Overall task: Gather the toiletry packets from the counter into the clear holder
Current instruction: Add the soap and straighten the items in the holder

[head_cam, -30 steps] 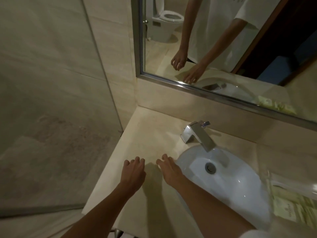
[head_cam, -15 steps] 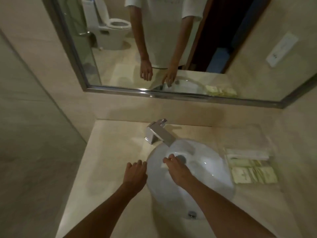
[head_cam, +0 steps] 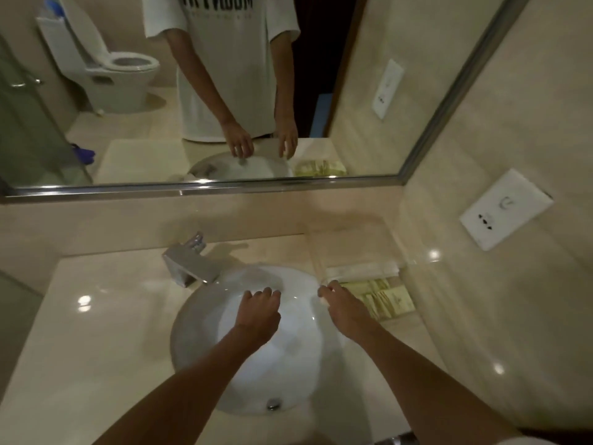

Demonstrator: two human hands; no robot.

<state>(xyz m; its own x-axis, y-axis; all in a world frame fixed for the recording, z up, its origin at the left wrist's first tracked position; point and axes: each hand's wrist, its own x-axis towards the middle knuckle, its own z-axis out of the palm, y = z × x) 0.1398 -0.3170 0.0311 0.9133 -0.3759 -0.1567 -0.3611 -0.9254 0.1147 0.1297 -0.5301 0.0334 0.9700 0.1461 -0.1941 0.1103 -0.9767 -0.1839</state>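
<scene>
Several pale green toiletry packets (head_cam: 390, 301) lie flat on the beige counter right of the basin, with a white packet (head_cam: 362, 270) just behind them. A clear holder (head_cam: 346, 239) stands around them against the back wall; I cannot tell whether the packets lie inside it. My right hand (head_cam: 345, 308) hovers at the left edge of the packets, its fingertips close to the holder's near left corner, and it holds nothing. My left hand (head_cam: 258, 313) hangs over the basin with loosely curled fingers, also holding nothing.
A round white basin (head_cam: 205, 332) is sunk into the counter, with a chrome faucet (head_cam: 189, 263) behind it. A framed mirror (head_cam: 205, 187) runs along the back wall. On the right wall sits a white socket plate (head_cam: 505, 208).
The view has swung right from the left counter to the basin and packets. Both hands have moved right: the left from the counter to over the basin, the right to the packets' edge.
</scene>
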